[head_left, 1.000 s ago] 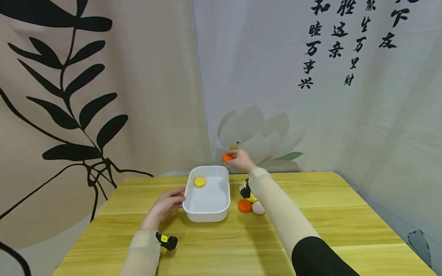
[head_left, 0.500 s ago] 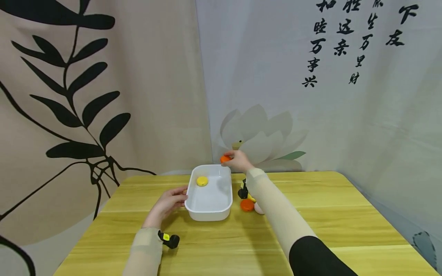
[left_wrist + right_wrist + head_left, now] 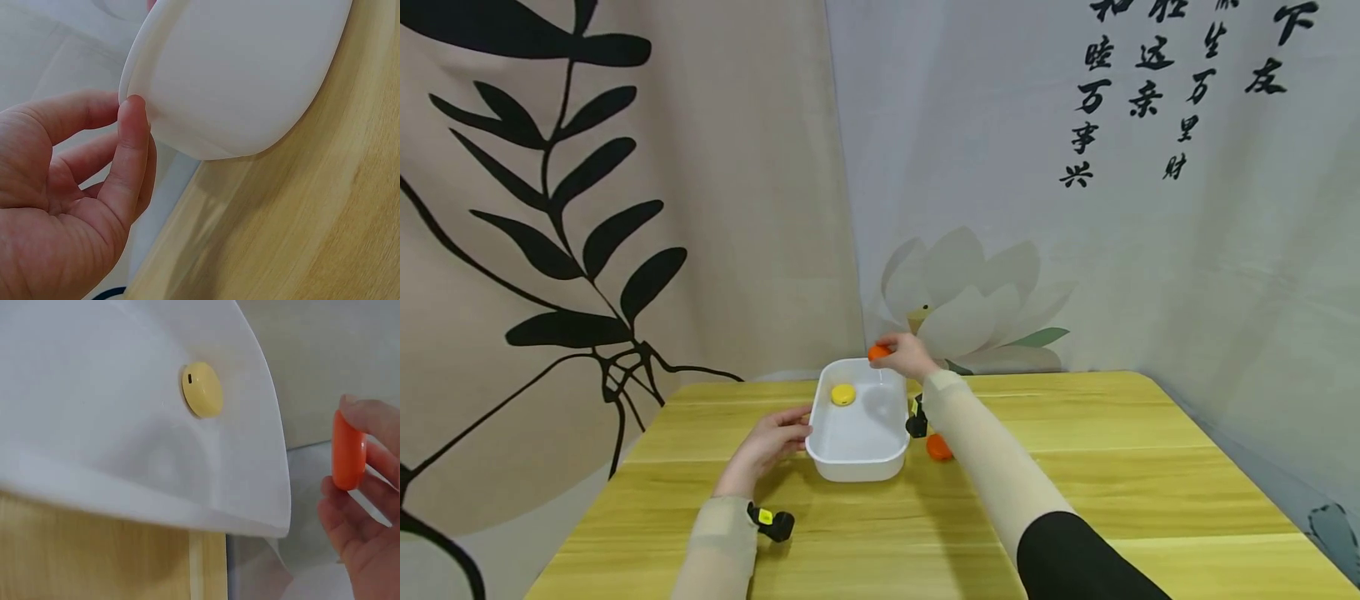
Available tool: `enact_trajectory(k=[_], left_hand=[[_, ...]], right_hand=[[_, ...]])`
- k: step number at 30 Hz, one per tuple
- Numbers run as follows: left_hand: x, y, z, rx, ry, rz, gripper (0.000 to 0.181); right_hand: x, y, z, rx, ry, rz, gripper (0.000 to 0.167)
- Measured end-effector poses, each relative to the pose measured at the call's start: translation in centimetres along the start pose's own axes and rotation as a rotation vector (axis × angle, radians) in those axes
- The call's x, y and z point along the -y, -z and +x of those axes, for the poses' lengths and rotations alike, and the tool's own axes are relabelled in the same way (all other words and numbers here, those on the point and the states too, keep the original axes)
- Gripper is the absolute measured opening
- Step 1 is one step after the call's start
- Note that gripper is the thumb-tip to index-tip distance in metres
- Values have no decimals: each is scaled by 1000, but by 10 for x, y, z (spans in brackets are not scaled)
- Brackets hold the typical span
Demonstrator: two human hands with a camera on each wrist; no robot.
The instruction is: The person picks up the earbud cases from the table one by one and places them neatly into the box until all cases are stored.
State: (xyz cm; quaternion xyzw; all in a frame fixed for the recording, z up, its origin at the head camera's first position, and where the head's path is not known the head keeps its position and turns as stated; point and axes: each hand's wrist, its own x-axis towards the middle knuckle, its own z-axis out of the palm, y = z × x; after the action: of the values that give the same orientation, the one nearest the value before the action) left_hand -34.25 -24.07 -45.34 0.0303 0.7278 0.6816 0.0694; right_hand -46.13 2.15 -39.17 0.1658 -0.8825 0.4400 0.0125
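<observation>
A white rectangular tub (image 3: 857, 427) stands on the table. My left hand (image 3: 772, 446) pinches its left rim; in the left wrist view its fingertips (image 3: 132, 115) meet at the tub's edge. One yellow rounded disc (image 3: 843, 394) lies inside near the far left corner, a small dark slot showing on its side in the right wrist view. Above the far right corner, my right hand (image 3: 907, 357) holds an orange rounded disc (image 3: 349, 452) between thumb and fingers, apart from the tub.
Another orange disc (image 3: 938, 447) lies right of the tub, partly hidden by the right forearm. Wood-grain table (image 3: 1120, 467) stretches to both sides. A printed curtain (image 3: 760, 208) hangs behind the far edge.
My right hand has moved slightly left and down with the orange disc, toward the tub. The forearm now covers the pale and yellow pieces beside it. The left hand keeps its hold.
</observation>
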Motion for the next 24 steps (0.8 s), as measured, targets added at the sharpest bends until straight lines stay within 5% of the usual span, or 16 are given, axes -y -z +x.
enact_trajectory(k=[24], left_hand=[[2, -1, 0, 0, -14, -23, 50]], right_hand=[[3, -27, 1, -41, -88, -17, 44]])
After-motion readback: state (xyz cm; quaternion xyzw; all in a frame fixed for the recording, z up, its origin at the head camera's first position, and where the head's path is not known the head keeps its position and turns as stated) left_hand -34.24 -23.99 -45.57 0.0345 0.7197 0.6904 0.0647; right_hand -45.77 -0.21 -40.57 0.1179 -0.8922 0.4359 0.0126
